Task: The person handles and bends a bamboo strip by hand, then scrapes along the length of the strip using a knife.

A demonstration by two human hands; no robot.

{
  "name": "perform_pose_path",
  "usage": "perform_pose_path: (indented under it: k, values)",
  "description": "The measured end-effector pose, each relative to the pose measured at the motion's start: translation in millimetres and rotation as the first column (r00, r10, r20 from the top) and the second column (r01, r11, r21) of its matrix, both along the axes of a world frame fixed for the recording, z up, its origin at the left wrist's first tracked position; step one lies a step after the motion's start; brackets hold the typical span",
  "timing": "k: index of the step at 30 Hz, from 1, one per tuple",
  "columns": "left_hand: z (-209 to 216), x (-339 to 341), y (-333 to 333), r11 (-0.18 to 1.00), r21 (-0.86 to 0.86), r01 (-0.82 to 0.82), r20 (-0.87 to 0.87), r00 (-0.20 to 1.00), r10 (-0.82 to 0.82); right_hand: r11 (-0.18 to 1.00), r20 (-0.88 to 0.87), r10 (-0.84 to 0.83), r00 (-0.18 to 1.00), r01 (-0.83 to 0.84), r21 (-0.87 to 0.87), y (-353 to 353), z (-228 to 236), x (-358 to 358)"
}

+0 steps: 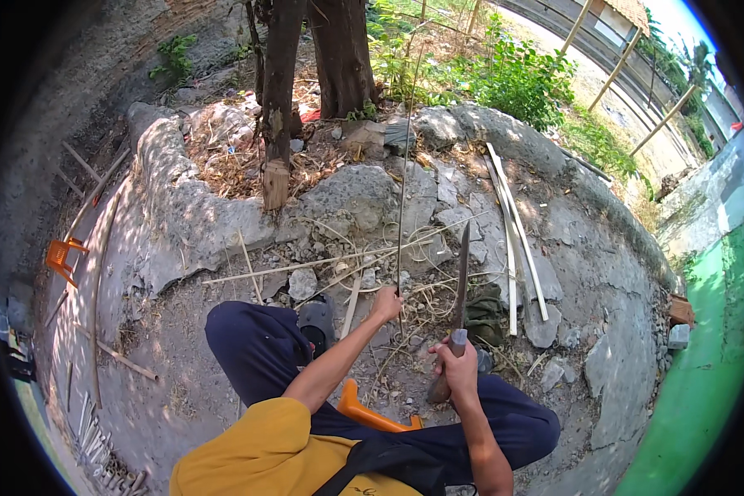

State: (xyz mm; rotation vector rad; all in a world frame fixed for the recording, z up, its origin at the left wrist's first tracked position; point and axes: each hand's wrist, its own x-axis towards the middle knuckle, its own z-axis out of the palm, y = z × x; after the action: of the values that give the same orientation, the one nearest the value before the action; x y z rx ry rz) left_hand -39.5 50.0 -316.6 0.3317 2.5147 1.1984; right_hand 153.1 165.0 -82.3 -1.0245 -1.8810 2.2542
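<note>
My left hand (pixel 386 304) is closed round the lower part of a long, thin, dark strip (pixel 406 157), which looks like split bamboo and stands nearly upright in front of me. My right hand (pixel 457 368) grips a machete (pixel 462 281) by its wooden handle, with a grey collar where the blade begins. Its blade points up and away from me, to the right of the strip and apart from it. Pale bamboo strips (pixel 306 266) lie crossed on the ground beyond my hands. A dark green cloth (pixel 485 318) lies just right of the blade.
Long pale slats (pixel 517 227) lie to the right on broken concrete. Tree trunks (pixel 339 62) stand behind a low, rough stone edge (pixel 347 194). An orange plastic chair (pixel 63 258) and several poles (pixel 107 248) are at left. A green-painted surface (pixel 694 355) runs along the right.
</note>
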Motion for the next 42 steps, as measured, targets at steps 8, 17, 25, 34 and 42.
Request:
perform_pose_path:
  k: [8,17,25,34,42]
  values:
    - [57,39,-28,0.863,0.381,0.333,0.110,0.910,-0.400,0.981,-0.229,-0.038,0.973,0.080,0.176,-8,34,-4]
    - [142,85,-36,0.647,0.501,0.574,0.151,0.679,-0.719,0.964,-0.428,-0.112,0.897,0.202,0.171,10,64,-12]
    - [140,90,-41,0.529,0.499,0.686,0.102,0.560,-0.822,0.985,-0.469,-0.030,0.883,0.106,0.138,2,67,-12]
    - [139,92,-45,0.385,0.417,0.824,0.099,0.379,-0.920,0.991,-0.425,0.039,0.905,0.020,0.134,-1,58,-5]
    - [194,71,-50,0.416,0.153,0.897,0.188,0.386,-0.903,1.000,-0.529,-0.001,0.849,0.004,0.004,0,45,-5]
